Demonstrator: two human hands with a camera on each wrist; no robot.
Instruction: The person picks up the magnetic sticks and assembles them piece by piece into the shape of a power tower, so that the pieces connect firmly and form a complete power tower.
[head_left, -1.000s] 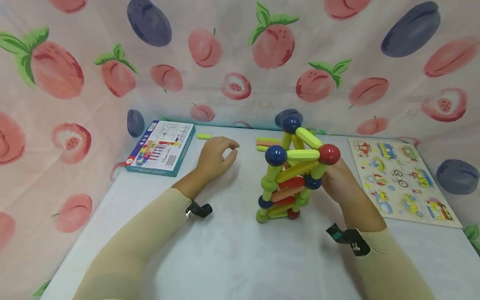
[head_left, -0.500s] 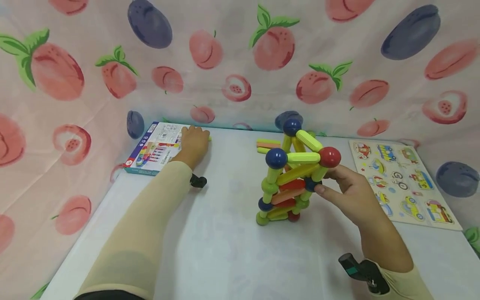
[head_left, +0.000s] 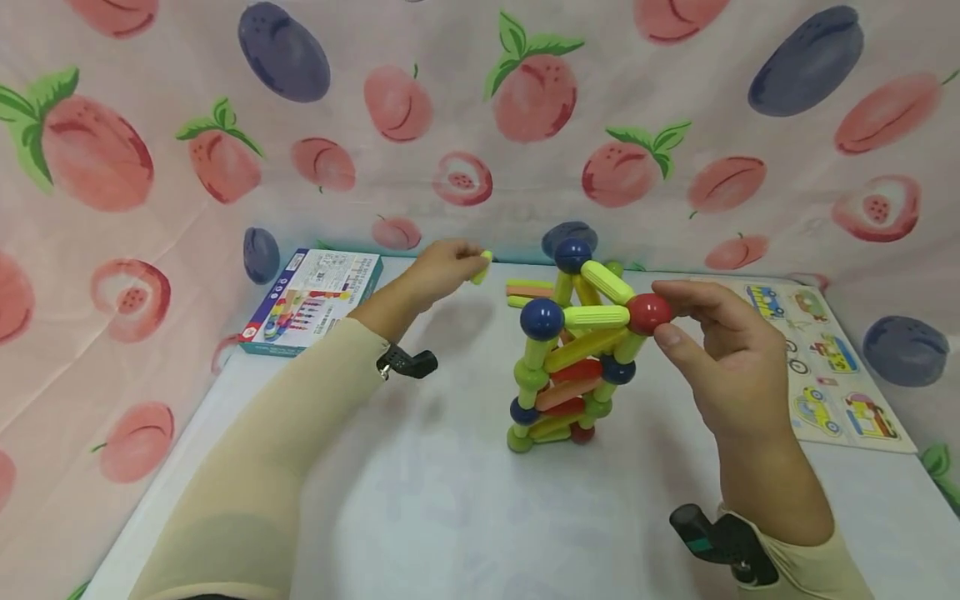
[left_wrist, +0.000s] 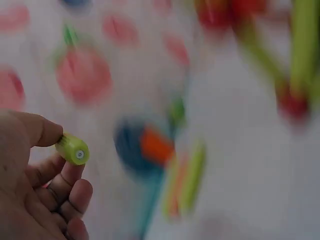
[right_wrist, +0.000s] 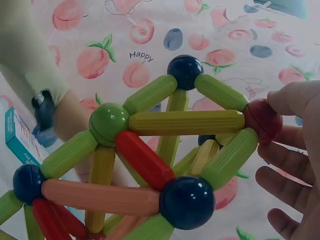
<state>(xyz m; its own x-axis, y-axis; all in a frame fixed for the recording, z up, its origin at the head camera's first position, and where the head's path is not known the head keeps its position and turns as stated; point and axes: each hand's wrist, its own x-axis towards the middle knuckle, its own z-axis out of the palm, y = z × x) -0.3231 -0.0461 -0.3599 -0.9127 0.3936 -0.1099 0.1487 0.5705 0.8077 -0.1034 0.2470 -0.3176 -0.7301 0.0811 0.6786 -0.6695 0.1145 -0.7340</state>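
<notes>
A tower of ribbed magnetic sticks and balls (head_left: 577, 346) stands upright right of centre, in green, yellow, red, orange and blue. My right hand (head_left: 738, 367) is at its upper right corner, thumb and fingers pinching the red ball (head_left: 649, 314). The right wrist view shows that red ball (right_wrist: 265, 121) joined to several sticks. Beyond and left of the tower, my left hand (head_left: 442, 271) pinches a short yellow-green magnetic stick (head_left: 483, 268) in the air. A pale metal dot shows on the end of this stick (left_wrist: 77, 153) in the left wrist view.
Several loose sticks (head_left: 528, 287) lie together behind the tower, near the back fabric. A flat printed box (head_left: 311, 300) lies at the back left. On the right is a picture board (head_left: 840, 375), partly behind my right hand. Fruit-patterned fabric (head_left: 465, 100) closes the back.
My left hand went to the loose stick beside the box, picked it up, and moved right with it. My right hand rose from the blue ball lower down to the red ball at the corner.
</notes>
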